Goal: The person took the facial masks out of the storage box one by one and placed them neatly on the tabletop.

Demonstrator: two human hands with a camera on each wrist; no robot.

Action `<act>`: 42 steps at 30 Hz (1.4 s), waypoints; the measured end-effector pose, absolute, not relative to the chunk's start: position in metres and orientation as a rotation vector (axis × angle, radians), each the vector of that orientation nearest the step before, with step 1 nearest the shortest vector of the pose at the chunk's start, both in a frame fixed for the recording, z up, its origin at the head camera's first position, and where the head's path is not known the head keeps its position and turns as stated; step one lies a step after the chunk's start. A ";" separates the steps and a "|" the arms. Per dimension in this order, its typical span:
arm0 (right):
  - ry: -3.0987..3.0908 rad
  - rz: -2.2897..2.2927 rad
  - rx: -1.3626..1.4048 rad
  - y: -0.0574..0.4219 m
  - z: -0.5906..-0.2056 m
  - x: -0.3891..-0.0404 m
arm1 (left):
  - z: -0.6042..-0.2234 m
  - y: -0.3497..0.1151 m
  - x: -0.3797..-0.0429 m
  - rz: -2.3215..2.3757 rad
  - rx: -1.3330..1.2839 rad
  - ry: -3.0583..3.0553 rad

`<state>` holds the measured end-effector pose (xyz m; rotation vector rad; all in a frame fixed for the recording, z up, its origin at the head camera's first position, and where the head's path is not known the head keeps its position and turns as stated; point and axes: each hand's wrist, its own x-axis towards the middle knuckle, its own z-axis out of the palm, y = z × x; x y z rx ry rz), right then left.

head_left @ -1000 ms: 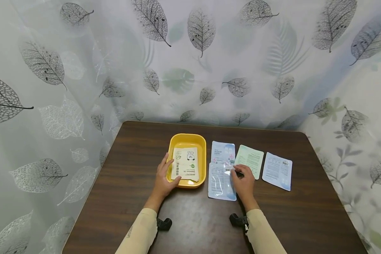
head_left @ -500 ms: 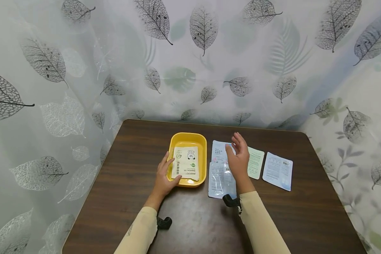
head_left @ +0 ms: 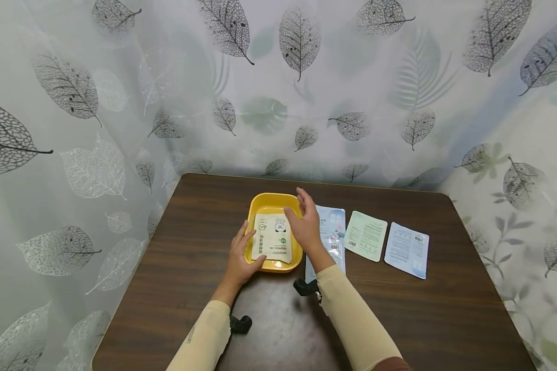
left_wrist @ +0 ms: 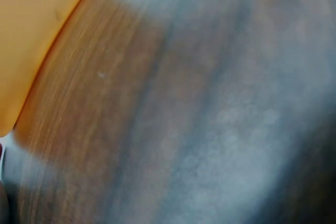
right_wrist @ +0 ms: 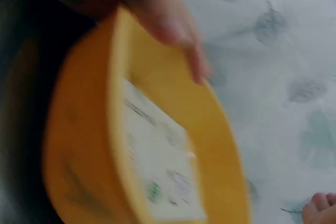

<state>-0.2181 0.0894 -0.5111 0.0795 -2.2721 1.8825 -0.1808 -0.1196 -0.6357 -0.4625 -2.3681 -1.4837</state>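
A yellow plastic tray [head_left: 273, 203] stands left of centre on the table, with a cream packet [head_left: 274, 239] bearing a panda print lying flat inside. My left hand [head_left: 238, 260] holds the tray's near left corner, thumb over the front rim and fingers over the left rim. In the right wrist view the left hand [right_wrist: 163, 11] shows hooked over the tray edge [right_wrist: 81, 129]. My right hand [head_left: 305, 229], fingers extended and holding nothing, hovers at the tray's right rim. Its forearm hides part of the blue sachets. The left wrist view catches the tray's outer wall [left_wrist: 37, 40].
Right of the tray are two overlapping blue sachets [head_left: 335, 221], a pale green sachet [head_left: 365, 235] and a white-blue sachet [head_left: 406, 251], all flat on the dark wood table [head_left: 209, 216]. A leaf-printed curtain [head_left: 269, 129] hangs behind.
My right hand has let go of the near blue sachet, lifted, and moved left to the tray's right rim. The left hand has stayed on the tray; the sachets lie where they were.
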 end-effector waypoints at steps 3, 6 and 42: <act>-2.368 1.917 -0.021 0.074 -0.522 -0.218 | -0.636 -0.120 -0.181 -1.490 -0.469 -2.364; -2.460 1.939 -0.150 0.062 -0.533 -0.216 | -0.636 -0.120 -0.182 -1.492 -0.476 -2.357; -2.439 2.020 -0.287 0.053 -0.568 -0.213 | -0.635 -0.119 -0.180 -1.439 -0.476 -2.359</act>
